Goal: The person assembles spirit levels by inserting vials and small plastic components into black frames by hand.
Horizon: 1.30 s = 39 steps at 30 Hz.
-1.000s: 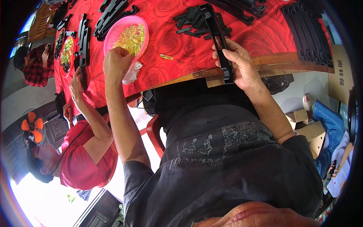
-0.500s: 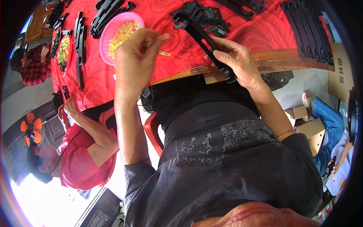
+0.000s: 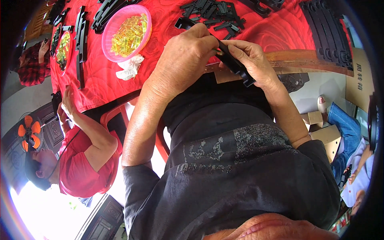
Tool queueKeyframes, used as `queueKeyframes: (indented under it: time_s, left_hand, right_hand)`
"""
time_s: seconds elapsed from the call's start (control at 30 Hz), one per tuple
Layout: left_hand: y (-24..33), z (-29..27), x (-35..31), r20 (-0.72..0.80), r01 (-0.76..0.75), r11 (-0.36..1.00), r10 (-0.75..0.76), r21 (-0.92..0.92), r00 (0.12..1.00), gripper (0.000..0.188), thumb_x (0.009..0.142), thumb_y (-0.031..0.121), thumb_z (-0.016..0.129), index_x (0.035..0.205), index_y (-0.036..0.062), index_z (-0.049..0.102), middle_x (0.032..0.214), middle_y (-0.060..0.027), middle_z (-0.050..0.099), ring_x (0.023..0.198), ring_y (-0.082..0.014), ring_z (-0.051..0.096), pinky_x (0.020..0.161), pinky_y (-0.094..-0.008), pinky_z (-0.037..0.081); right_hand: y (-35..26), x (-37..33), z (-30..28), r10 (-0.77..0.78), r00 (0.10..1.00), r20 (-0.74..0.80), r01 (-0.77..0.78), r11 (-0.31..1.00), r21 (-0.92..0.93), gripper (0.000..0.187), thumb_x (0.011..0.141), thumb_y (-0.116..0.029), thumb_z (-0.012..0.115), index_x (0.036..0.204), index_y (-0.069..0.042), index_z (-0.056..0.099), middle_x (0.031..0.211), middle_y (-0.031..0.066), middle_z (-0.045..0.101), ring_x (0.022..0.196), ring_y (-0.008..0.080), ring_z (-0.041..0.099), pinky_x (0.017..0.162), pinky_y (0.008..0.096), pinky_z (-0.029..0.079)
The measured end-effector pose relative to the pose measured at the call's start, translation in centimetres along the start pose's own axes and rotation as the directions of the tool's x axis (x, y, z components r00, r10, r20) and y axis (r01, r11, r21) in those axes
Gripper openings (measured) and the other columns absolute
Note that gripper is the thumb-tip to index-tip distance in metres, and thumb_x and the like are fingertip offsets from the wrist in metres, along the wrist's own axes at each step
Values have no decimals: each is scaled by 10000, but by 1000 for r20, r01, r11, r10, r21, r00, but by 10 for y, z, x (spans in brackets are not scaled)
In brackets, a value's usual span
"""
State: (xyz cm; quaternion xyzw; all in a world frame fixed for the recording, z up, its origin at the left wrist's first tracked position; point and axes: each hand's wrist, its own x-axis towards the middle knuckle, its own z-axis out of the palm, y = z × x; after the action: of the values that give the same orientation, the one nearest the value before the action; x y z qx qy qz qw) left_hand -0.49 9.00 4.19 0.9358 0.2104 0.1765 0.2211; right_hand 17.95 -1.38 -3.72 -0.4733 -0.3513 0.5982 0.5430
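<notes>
My right hand (image 3: 254, 60) is closed round a long black plastic bar (image 3: 232, 60) with hooked ends, tilted over the table's front edge. Against the bar's middle, my left hand (image 3: 186, 58) is closed, its fingertips mostly hidden behind its own back. A bit of a small clear yellow plastic piece (image 3: 219, 52) shows at those fingertips. To the left stands a pink bowl (image 3: 107, 48) with many such yellow pieces (image 3: 130, 36) in it. Beyond the bar lies a heap of small black plastic parts (image 3: 216, 16).
A crumpled white tissue (image 3: 130, 67) lies by the bowl on the red tablecloth (image 3: 164, 20). Black bars (image 3: 326, 36) are stacked at the right; more (image 3: 82, 48) lie left. A person in red (image 3: 86, 160) works at my left, near an orange fan (image 3: 29, 132). Cardboard boxes (image 3: 328, 138) stand right.
My left hand has moved right from beside the bowl to the black bar, bringing the yellow piece along. The bowl and tissue now show uncovered. My right hand still holds the bar.
</notes>
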Motion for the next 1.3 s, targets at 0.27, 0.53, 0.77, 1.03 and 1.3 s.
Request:
queueKeyframes:
  time_s: [0.27,0.53,0.77,1.03,1.3]
  left_hand:
    - [-2,4,3,45,-62,998,63,-17,997,146,814,30,730,955,12,697,936,-114,626,863,-310,675,747,-393,561]
    - [-1,21,1,-88,-74,996,68,-59,994,248,722,-71,663,958,1,690,932,-131,592,883,-318,662,726,-408,571]
    - [0,28,-1,-177,-13,992,-10,-127,984,187,853,-70,634,1018,6,684,968,-140,650,875,-319,696,737,-369,561]
    - [5,33,-11,-205,136,951,-197,-276,959,223,936,-55,575,1144,18,602,972,-161,720,916,-283,739,752,-354,581]
    - [12,34,-10,-226,151,957,-209,-248,951,191,937,-36,565,1124,1,580,964,-203,696,905,-363,711,732,-411,571]
  right_hand:
    - [-10,-3,5,-15,990,141,3,996,85,379,955,-120,695,1301,16,623,1051,53,717,915,100,673,821,237,555]
    - [-4,0,1,-41,999,14,40,999,14,377,950,-121,701,1293,20,633,1082,57,716,970,97,661,860,237,539]
    - [-1,2,-2,-67,995,-78,65,997,-31,364,950,-138,706,1278,10,652,1105,55,718,983,91,648,883,236,520]
    - [3,4,-2,-86,995,-41,82,994,-77,402,968,-79,659,1345,37,583,1168,88,705,1016,118,675,912,249,544]
    - [1,4,0,-58,996,-73,53,996,-72,379,971,-73,651,1330,37,597,1157,98,706,1003,122,679,911,249,547]
